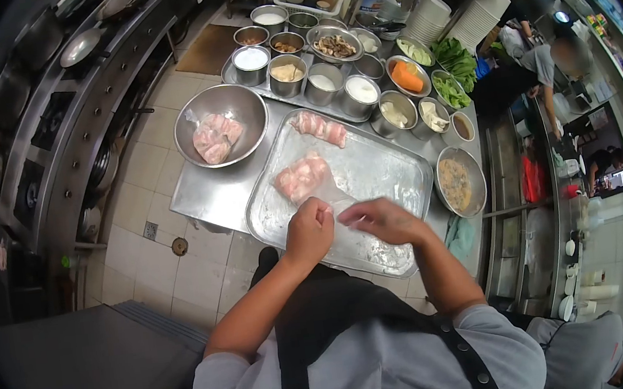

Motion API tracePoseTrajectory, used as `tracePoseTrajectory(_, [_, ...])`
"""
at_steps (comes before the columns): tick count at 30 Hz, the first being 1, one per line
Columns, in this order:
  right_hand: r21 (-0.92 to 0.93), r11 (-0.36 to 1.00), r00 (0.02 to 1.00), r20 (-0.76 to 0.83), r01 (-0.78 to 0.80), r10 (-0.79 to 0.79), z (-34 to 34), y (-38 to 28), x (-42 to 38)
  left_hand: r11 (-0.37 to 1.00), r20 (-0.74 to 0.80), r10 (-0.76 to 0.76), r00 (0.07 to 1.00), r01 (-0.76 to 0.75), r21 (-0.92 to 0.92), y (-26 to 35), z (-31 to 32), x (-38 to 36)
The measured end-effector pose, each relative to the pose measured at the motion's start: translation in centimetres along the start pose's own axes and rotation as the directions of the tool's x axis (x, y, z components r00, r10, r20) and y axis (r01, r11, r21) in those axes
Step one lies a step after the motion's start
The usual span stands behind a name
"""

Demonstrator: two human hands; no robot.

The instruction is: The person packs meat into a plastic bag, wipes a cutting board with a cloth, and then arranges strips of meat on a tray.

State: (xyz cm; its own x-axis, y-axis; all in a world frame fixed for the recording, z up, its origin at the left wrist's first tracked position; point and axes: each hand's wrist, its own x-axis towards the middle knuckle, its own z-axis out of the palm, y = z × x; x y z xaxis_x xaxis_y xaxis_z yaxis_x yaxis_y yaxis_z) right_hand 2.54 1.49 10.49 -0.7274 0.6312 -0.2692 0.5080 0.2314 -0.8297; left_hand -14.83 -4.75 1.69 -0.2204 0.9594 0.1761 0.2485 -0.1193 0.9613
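Observation:
Raw meat in a clear plastic bag (pixel 300 178) lies on the metal tray (pixel 401 184). My left hand (pixel 311 230) is closed at the near end of the bag, above the tray's front part. Close by on the right, my right hand (pixel 381 221) has its fingers reaching toward the bag's loose plastic; whether they touch it is unclear because of blur. A row of raw meat pieces (pixel 319 129) lies at the tray's far edge. Left of the tray, a steel bowl (pixel 255 133) holds more bagged meat (pixel 217 138).
Several steel containers of ingredients (pixel 323 83) stand behind the tray. A bowl of mixture (pixel 461 182) and a green cloth (pixel 459 237) are on the right. Stoves (pixel 34 188) line the left. Other people (pixel 542 64) stand at the right, one near my right side (pixel 584 344).

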Motion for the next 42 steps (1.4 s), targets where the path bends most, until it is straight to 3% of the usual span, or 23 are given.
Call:
tracePoseTrajectory(2, [-0.061,0.997,0.979,-0.199,-0.051,0.037,-2.8,1.0,1.9,0.996,0.088,-0.088,0.992,0.09,-0.016,0.3,-0.4,-0.2])
tracePoseTrajectory(4, [-0.319,0.945,0.893,-0.444,-0.074,-0.08,-5.0,2.5,6.1,0.999,0.112,-0.038,0.993,0.04,-0.01,0.3,-0.1,-0.7])
tracePoseTrajectory(6, [-0.391,0.92,0.842,-0.503,-0.023,-0.193,-5.6,7.2,10.9,1.0,0.134,0.013,0.991,-0.013,-0.005,0.6,0.1,-1.2])
tracePoseTrajectory(7, [-0.387,0.922,0.839,-0.509,-0.022,-0.194,-5.8,8.9,13.0,0.999,0.14,0.018,0.99,-0.022,0.028,1.0,0.1,-1.4])
tracePoseTrajectory(9, [-0.608,0.779,0.928,-0.36,-0.153,-0.099,-5.8,10.1,15.8,0.997,0.151,0.026,0.988,-0.037,0.066,1.2,-0.1,-1.8])
tracePoseTrajectory(12, [-0.701,0.681,0.955,-0.298,-0.215,-0.006,-5.4,10.4,17.0,0.997,0.135,0.021,0.991,-0.032,0.077,0.9,-0.9,-2.0])
tracePoseTrajectory(16, [-0.691,0.7,0.947,-0.315,-0.18,-0.068,-5.3,12.2,18.3,0.998,0.108,-0.037,0.993,0.031,0.053,0.4,-1.7,-2.4])
tracePoseTrajectory(22, [-0.619,0.739,0.943,-0.327,-0.266,0.065,-5.2,10.9,18.7,0.997,0.106,-0.069,0.992,0.065,0.038,0.0,-2.0,-2.7])
tracePoseTrajectory(25, [-0.548,0.757,0.902,-0.413,-0.355,0.124,-4.9,10.2,18.4,0.997,0.109,-0.077,0.991,0.074,0.033,-0.1,-1.9,-2.8])
tracePoseTrajectory(27, [-0.015,0.888,0.841,-0.326,-0.46,0.431,-5.2,9.9,17.9,0.997,0.108,-0.071,0.992,0.068,0.031,-0.2,-1.9,-2.9])
tracePoseTrajectory(28, [-0.011,0.887,0.841,-0.326,-0.461,0.433,-5.0,10.5,17.7,0.996,0.122,-0.084,0.989,0.08,0.042,-0.2,-2.0,-3.0])
tracePoseTrajectory(29, [0.4,0.859,0.846,-0.289,-0.319,0.448,-4.6,11.5,17.2,0.995,0.136,-0.097,0.986,0.091,0.052,-0.2,-1.9,-3.0])
tracePoseTrajectory(30, [0.739,0.661,0.858,-0.251,-0.13,0.448,-4.3,13.0,16.9,0.994,0.141,-0.098,0.985,0.092,0.054,-0.1,-1.8,-3.1])
tracePoseTrajectory(31, [0.848,0.53,0.923,-0.211,0.01,0.32,-4.3,13.8,16.4,0.995,0.143,-0.094,0.985,0.09,0.038,0.1,-1.7,-3.0])
tracePoseTrajectory(32, [0.85,0.527,0.922,-0.211,0.01,0.323,-4.5,14.8,15.5,0.996,0.144,-0.091,0.985,0.089,0.023,0.2,-1.6,-3.0])
tracePoseTrajectory(34, [0.951,0.215,0.965,-0.245,0.221,0.094,-4.0,11.9,11.3,0.996,0.151,-0.083,0.985,0.076,0.053,0.4,-1.3,-2.9])
tracePoseTrajectory(35, [0.954,0.208,0.966,-0.24,0.215,0.101,-3.8,11.5,9.5,0.995,0.154,-0.07,0.986,0.057,0.084,0.5,-1.1,-2.9])
tracePoseTrajectory(37, [0.962,0.029,0.959,-0.269,0.272,-0.085,-3.3,10.7,6.2,0.994,0.153,-0.079,0.985,0.065,0.091,0.7,-0.7,-2.8])
tracePoseTrajectory(42, [0.98,-0.153,0.976,-0.154,0.13,-0.155,-0.2,7.7,-0.5,0.994,0.18,-0.084,0.98,0.069,0.087,0.6,0.3,-2.6])
